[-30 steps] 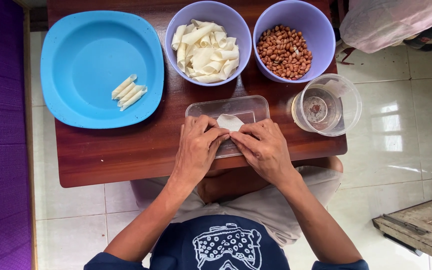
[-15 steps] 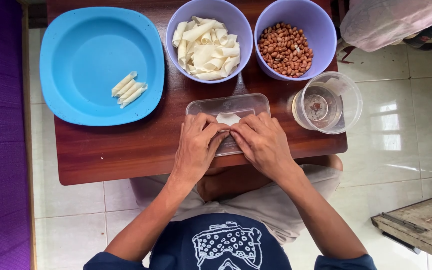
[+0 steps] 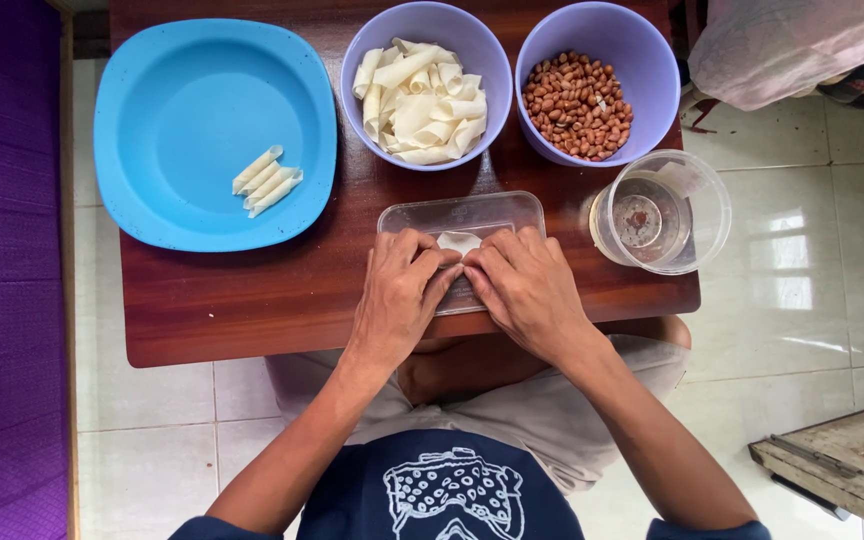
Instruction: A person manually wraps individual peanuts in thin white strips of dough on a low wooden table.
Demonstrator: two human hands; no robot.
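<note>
Both hands press down together on a small white wrapper (image 3: 457, 243) lying on a clear plastic lid (image 3: 462, 215) at the near edge of the wooden table (image 3: 252, 300). The left hand (image 3: 399, 295) and right hand (image 3: 529, 290) meet fingertip to fingertip over it, equally close, each pinching its near edge. The wrapper's free part sticks out beyond the fingertips, away from the body; its long axis seems to run left to right. Beyond the lid stand a bowl of wrappers (image 3: 427, 85) and a bowl of peanuts (image 3: 580, 90); left of it, a blue plate (image 3: 172, 80) holds finished rolls (image 3: 267, 182).

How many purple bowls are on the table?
2. One purple bowl sits at the middle of the table's far edge and holds pale wrapper strips. The other purple bowl is just right of it and holds peanuts. None seem hidden.
</note>
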